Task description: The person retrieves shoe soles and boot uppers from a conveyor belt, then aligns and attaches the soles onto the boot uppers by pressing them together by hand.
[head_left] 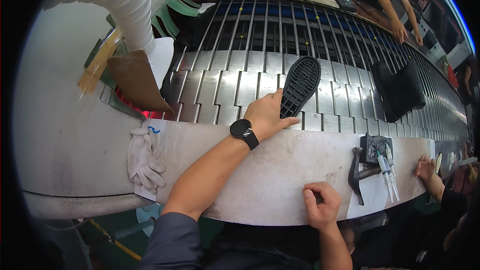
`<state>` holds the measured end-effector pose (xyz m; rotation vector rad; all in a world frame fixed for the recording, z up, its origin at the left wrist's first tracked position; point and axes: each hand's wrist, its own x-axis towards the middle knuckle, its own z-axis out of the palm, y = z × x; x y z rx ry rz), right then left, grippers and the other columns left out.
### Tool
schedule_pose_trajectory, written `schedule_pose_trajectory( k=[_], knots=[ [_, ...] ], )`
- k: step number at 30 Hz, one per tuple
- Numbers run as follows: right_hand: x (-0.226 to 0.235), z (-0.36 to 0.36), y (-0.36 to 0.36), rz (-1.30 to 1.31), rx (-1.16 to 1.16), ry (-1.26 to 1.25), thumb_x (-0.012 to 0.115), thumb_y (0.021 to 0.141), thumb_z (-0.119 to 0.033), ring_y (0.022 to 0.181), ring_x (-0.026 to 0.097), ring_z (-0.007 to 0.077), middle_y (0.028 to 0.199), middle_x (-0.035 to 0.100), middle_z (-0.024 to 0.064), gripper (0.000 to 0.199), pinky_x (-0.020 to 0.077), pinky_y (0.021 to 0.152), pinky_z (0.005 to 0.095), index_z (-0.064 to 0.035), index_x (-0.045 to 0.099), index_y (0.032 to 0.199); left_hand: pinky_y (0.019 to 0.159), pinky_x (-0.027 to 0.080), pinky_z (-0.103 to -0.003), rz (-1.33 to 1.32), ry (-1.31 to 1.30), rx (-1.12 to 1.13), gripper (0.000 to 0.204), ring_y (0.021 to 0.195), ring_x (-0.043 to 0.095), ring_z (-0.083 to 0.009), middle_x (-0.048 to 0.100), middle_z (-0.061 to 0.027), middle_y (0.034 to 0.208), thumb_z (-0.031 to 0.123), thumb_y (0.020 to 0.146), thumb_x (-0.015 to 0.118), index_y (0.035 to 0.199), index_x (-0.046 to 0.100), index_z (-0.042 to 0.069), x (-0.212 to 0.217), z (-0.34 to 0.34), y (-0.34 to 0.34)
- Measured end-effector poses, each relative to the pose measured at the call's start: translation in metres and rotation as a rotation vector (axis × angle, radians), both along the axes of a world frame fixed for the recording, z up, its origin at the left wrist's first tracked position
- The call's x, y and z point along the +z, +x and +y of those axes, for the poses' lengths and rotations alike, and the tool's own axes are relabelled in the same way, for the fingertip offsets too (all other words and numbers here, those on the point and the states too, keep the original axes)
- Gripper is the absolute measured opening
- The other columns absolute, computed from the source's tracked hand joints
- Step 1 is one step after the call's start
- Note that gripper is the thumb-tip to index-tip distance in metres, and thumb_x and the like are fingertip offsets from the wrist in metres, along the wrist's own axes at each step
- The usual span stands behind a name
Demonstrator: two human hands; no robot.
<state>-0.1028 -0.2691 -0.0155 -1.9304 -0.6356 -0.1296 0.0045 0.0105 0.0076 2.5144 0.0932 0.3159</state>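
Observation:
My left hand (266,115), with a black watch on its wrist, reaches over the bench to the slatted metal conveyor (240,87). Its thumb and fingers grip the near end of a black shoe sole (301,82). The gridded tread of the sole faces up and its far end points away from me. My right hand (322,202) rests at the near edge of the pale worktop (270,170), its fingers curled in with nothing visible in them. To its right lie a hammer (356,175) and syringe-like tubes (386,172) with needle tips.
White work gloves (144,162) lie at the worktop's left end. A white ducted hose (120,0) and a brown board (137,82) stand at the left. A black boot-like piece (398,90) sits on the conveyor at right. Co-workers' hands (399,31) appear across and at right.

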Motion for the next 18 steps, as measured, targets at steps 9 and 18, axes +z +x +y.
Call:
schedule_pose_trajectory(
  k=[9,18],
  knots=[
    [0.000,0.000,0.001,-0.014,-0.009,0.007,0.076,0.089,0.000,0.068,0.070,0.0205,0.086,0.075,0.0140,0.007,0.0566,0.063,0.0300,0.0026,0.074,0.096,0.087,0.060,-0.048,-0.021,-0.019,-0.067,0.079,0.099,0.076,-0.0427,0.078,-0.0246,0.111,0.038,0.087,0.087,0.148,0.057,-0.003,0.000,0.000,0.002],
    [0.010,-0.002,0.008,-0.038,0.072,-0.031,0.080,0.084,-0.001,0.068,0.071,0.0260,0.084,0.074,0.0125,0.013,0.0559,0.062,0.0350,0.0008,0.074,0.095,0.087,0.061,-0.044,-0.044,-0.087,-0.104,0.055,0.099,0.077,-0.0408,0.078,-0.0248,0.117,0.009,0.095,0.077,0.147,0.060,0.002,-0.010,0.002,0.005]
  ],
)
